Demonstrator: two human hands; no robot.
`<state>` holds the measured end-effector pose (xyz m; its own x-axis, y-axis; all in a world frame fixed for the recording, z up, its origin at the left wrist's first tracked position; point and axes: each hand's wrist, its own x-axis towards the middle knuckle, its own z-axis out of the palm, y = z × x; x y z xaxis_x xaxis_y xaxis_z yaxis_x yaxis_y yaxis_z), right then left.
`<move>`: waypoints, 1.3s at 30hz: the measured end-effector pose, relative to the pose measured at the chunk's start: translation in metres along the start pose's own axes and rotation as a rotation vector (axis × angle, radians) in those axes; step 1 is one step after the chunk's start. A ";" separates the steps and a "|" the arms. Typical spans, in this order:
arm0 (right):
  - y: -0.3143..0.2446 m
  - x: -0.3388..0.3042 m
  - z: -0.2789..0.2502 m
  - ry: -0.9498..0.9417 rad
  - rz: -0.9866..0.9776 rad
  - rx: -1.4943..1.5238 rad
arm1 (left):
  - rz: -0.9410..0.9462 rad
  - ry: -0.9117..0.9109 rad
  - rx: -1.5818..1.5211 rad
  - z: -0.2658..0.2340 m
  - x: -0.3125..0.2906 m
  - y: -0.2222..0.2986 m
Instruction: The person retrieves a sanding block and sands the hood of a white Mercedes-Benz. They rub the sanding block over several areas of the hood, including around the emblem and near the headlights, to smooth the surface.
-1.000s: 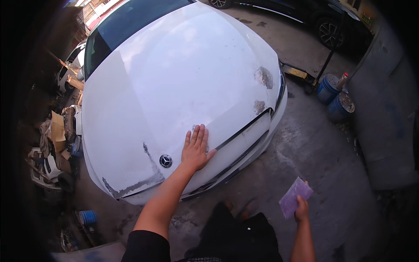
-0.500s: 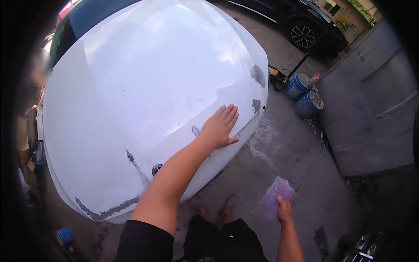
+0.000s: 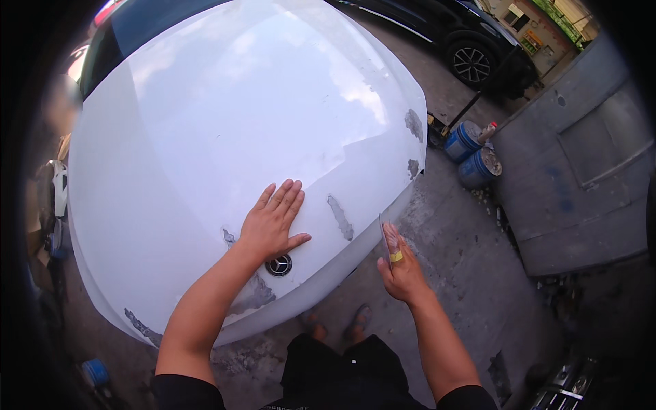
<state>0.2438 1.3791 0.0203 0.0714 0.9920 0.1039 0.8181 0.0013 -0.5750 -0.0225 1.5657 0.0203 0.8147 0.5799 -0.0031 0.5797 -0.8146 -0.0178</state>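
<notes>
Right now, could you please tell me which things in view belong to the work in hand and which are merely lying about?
In the work:
left hand, flat on the white car hood
grey patches on the hood
right hand, with a thin sheet seen edge-on

Apart from it:
two blue buckets near the large grey panel
blue can, lower left
parked black car

Round black-and-silver emblem (image 3: 279,265) on white car hood (image 3: 205,157); lettering not readable.

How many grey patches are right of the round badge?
3: a long patch right of the left hand, plus an upper patch and a lower patch near the right edge of the hood. That hand might hide more.
</notes>
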 end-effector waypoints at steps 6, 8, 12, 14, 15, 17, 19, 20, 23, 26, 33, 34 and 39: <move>-0.021 0.031 0.070 -0.019 -0.261 -0.159 | -0.341 -0.010 -0.011 -0.012 -0.113 -0.043; -0.023 0.042 0.082 0.016 -0.282 -0.104 | -0.442 0.038 -0.015 0.003 -0.150 -0.042; -0.027 0.110 0.085 0.096 -0.372 -0.093 | -0.470 0.187 0.002 0.021 -0.161 -0.031; -0.028 0.129 0.086 0.112 -0.364 -0.121 | -0.476 0.218 0.005 0.019 -0.154 -0.031; -0.024 0.118 0.089 0.094 -0.374 -0.086 | -0.484 0.211 0.002 0.021 -0.155 -0.028; -0.027 0.075 0.099 0.073 -0.393 -0.017 | -0.492 0.208 0.006 0.023 -0.160 -0.032; -0.029 0.034 0.097 -0.013 -0.361 0.006 | -0.498 0.204 0.003 0.024 -0.164 -0.034; -0.027 0.028 0.096 -0.034 -0.361 0.000 | -0.511 0.207 0.005 0.023 -0.164 -0.033; -0.028 0.071 0.096 -0.004 -0.379 -0.046 | -0.497 0.230 0.012 0.019 -0.159 -0.030; -0.031 0.128 0.094 0.129 -0.406 -0.098 | -0.481 0.234 0.010 0.018 -0.146 -0.027; -0.028 0.032 0.089 -0.052 -0.388 -0.063 | -0.509 0.222 0.024 0.021 -0.161 -0.029; -0.029 0.029 0.089 -0.058 -0.379 -0.058 | -0.509 0.224 0.019 0.020 -0.160 -0.029; -0.039 0.134 0.094 0.110 -0.400 -0.042 | -0.497 0.222 0.035 0.016 -0.150 -0.026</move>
<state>0.1680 1.5241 -0.0192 -0.1980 0.8950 0.3996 0.8162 0.3763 -0.4384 -0.1601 1.5006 0.0052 0.4282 0.8752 0.2252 0.8979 -0.4402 0.0036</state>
